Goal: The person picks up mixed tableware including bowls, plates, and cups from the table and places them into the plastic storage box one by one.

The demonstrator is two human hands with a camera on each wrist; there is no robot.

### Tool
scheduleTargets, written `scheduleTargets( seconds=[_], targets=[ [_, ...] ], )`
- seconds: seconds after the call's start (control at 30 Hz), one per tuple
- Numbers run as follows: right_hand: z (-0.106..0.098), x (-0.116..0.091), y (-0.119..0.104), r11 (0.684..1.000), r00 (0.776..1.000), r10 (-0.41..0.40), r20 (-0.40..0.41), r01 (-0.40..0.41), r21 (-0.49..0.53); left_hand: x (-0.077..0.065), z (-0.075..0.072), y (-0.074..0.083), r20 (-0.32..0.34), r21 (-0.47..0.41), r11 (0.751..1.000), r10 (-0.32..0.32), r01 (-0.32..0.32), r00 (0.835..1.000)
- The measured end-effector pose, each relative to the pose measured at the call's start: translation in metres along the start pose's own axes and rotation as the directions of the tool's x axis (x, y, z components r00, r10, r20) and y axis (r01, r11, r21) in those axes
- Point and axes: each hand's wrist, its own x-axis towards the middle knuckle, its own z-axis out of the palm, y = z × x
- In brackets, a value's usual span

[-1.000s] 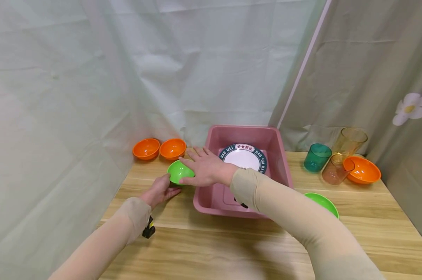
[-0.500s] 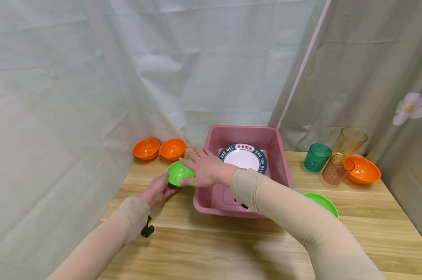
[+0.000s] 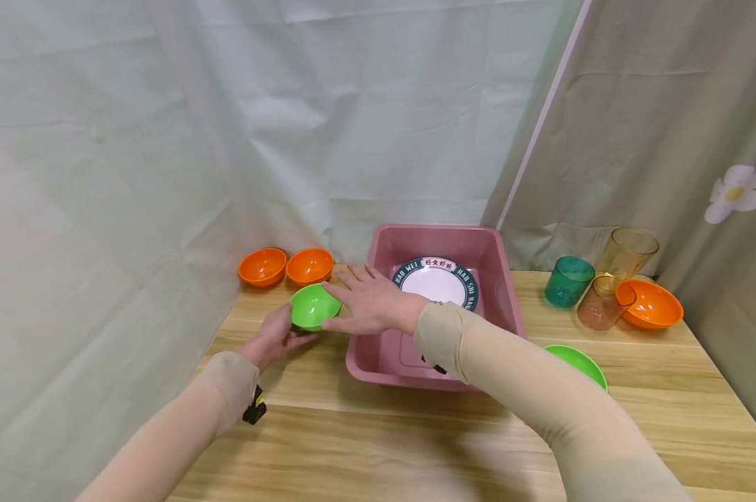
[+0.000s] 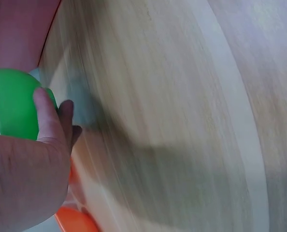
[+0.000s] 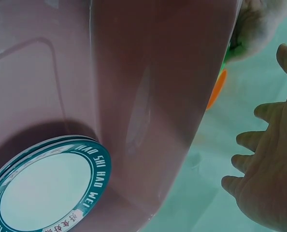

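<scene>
My left hand [image 3: 276, 336] grips a small green bowl [image 3: 315, 307] by its left side, the thumb against its outer wall in the left wrist view. That bowl [image 4: 18, 104] appears edge-on there and hides part of the fingers. Over the left rim of a pink basin [image 3: 390, 380] my right hand [image 3: 373, 303] spreads its fingers wide and holds nothing. Its thumb comes close to the green bowl's right edge in the head view, while a gap shows in the right wrist view. White plates [image 5: 47, 193] with a dark teal lettered rim lie stacked in the basin.
Two orange bowls [image 3: 262, 268] stand behind the green one, by the curtain [image 3: 353, 139]. At the right are a teal cup [image 3: 568, 282], a pinkish cup [image 3: 598, 310], a tall amber cup [image 3: 625, 254], an orange bowl [image 3: 657, 307] and another green bowl [image 3: 579, 362].
My left hand has moved a little to the left with the green bowl, away from my right hand. The right hand has stayed nearly still with fingers spread.
</scene>
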Motion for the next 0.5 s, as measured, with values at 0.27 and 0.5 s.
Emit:
scheduleTargets(
  seconds=[0.27,0.5],
  targets=[
    [0.0012,-0.0011,0.0014,1.0,1.0,-0.014,-0.019,0.014,-0.008,-0.0007,-0.0059,0.0005,0.035,-0.058,0.998,0.017,-0.015,0.999],
    [-0.0008,-0.0029,0.0055,1.0,1.0,-0.004,-0.015,0.004,-0.005,-0.0091,-0.0065,0.0087,0.08,-0.014,0.998,0.065,-0.064,0.995]
  ],
)
